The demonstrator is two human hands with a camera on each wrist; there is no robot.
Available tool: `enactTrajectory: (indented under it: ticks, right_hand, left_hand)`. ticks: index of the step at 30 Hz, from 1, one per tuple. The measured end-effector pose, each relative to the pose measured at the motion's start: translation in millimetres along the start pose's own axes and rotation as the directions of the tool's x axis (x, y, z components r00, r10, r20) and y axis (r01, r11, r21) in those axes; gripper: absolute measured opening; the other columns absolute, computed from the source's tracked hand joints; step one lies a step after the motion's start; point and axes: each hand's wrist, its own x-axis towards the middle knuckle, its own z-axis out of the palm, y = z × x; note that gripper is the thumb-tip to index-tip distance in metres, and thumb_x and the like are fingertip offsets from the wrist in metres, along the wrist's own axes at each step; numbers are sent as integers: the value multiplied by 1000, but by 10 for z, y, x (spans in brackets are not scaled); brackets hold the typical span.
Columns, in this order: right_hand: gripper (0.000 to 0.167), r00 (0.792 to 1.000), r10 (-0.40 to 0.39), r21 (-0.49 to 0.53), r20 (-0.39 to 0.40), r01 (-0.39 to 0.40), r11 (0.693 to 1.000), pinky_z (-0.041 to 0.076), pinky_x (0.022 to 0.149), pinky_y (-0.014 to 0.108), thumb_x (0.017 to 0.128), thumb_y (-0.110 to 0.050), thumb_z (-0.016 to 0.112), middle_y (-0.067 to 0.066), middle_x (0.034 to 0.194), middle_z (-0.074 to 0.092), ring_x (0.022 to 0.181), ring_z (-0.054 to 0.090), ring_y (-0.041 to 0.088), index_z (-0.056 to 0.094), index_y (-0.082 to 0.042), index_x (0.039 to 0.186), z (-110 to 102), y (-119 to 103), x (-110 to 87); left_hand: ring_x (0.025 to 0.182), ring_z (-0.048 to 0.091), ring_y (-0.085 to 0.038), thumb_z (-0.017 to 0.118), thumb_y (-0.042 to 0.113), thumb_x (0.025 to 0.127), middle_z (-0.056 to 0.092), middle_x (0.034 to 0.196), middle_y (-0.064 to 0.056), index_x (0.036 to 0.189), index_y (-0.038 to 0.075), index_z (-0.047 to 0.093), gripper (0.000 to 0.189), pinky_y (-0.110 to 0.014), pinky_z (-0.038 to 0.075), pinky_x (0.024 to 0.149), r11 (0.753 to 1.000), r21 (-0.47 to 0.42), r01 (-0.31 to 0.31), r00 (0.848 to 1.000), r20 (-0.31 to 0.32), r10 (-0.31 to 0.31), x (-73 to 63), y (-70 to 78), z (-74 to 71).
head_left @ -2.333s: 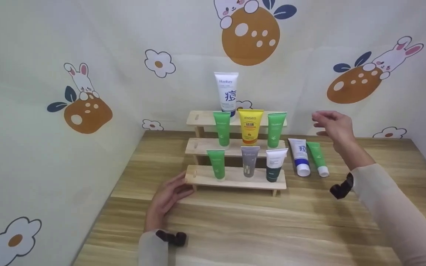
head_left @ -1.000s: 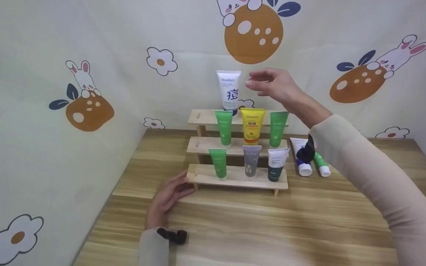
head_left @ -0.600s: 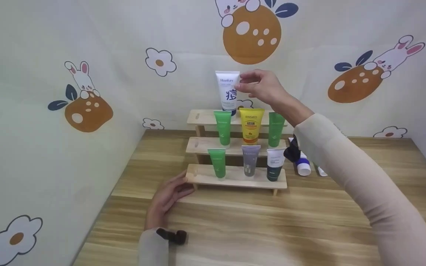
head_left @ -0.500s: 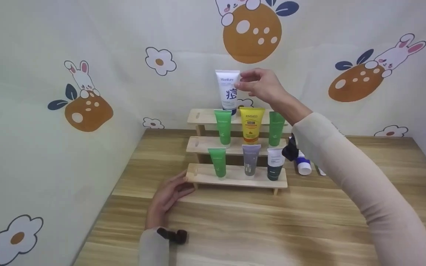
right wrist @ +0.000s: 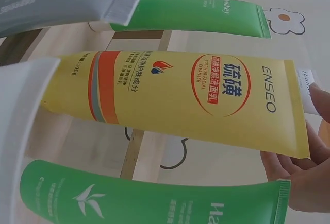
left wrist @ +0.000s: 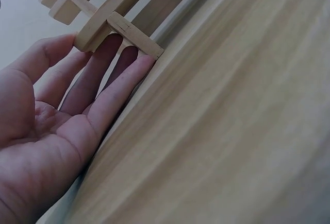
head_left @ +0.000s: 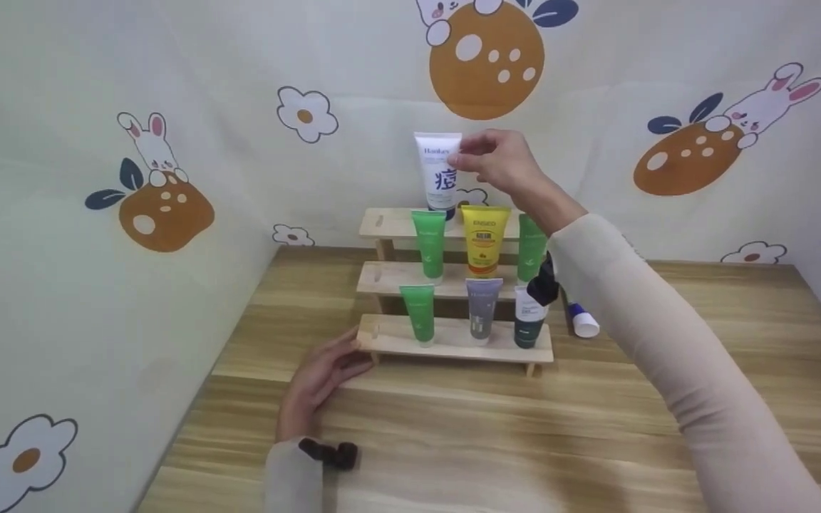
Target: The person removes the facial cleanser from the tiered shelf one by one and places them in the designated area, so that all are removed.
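tube (head_left: 439,171) in grip (head_left: 509,162), clearest from head

From the head we look down on a rack (head_left: 453,288); close up, left wrist shares its end (left wrist: 103,18), right the yellow tube (right wrist: 170,131).

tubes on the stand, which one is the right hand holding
The white tube with blue lettering, the only one seen on the top shelf: the right hand pinches its upper right edge. The other tubes stand on the lower two shelves.

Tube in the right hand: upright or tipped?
Upright: the tube has its flat end up and blue end down, its edge pinched by the right hand.
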Motion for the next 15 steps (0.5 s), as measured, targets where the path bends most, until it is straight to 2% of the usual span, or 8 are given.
enactTrajectory:
  ticks: [8,15]
  right_hand:
    - [44,999,23,12,-23,-22,1000,55,102,27,92,-30,72,1,134,63,117,58,18,62,-18,133,50,-4,43]
    - [45,999,36,22,-12,-36,999,53,105,32,92,-28,73,1,136,64,119,59,17,62,-18,134,92,-14,53]
  left_hand:
    - [113,67,-27,58,8,99,37,157,-26,150,-4,39,55,-47,56,105,1000,2,-12,1000,7,12,15,5,14]
    - [109,68,-25,55,5,100,41,153,-28,150,-6,36,55,-46,56,106,1000,-1,-20,1000,14,20,-9,-6,-5]
